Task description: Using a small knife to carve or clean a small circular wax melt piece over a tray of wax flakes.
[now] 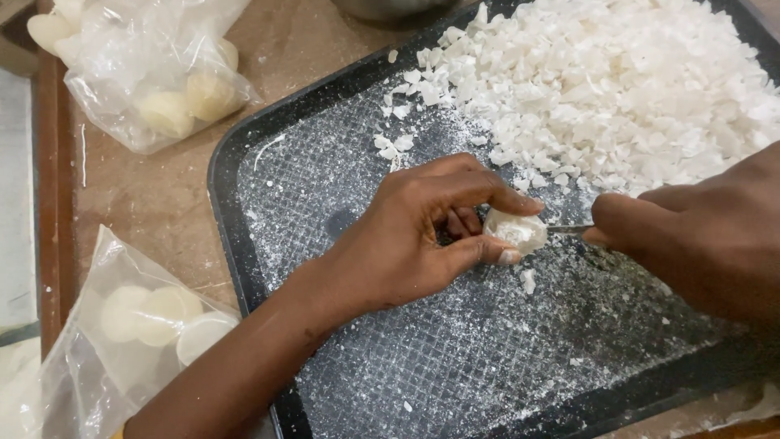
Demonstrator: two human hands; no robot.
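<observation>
Holding a small white crumbly lump [517,231] pinched in left hand [422,236] fingers, right hand [699,236] gripping a thin metal blade [569,229] touching it, over a black dusty tray [244,162], white chip pile [617,89] behind.

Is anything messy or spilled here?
Yes. White powder and crumbs dust the black tray, and stray flakes lie apart from the big flake pile. The left hand holds a white lump; the right hand holds a thin blade against it.

knife blade [567,229] mostly hidden, tray [244,154] cropped
</observation>
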